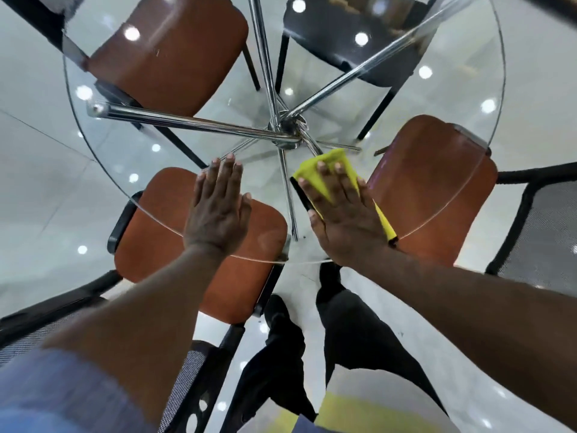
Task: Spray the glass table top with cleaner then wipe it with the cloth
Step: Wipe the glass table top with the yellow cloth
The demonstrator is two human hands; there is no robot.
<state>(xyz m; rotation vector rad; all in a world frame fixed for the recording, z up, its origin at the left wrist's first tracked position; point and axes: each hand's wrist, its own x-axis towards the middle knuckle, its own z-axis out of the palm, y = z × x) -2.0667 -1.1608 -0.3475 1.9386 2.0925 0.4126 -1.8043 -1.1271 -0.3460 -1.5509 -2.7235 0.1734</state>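
On glass table top [437, 89]: left hand [215, 210] flat; right hand [343, 220] flat, pressing cloth [334, 159].

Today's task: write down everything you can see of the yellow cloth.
The yellow cloth looks soft, folded, with dark trim on two edges. It lies flat on the glass table top near the closer rim. The right hand presses it with straight fingers, covering its middle.

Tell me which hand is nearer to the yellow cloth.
Right. The right hand lies flat on top of the yellow cloth, pressing it on the glass table top. The left hand rests flat on the glass, apart from the cloth, to its left.
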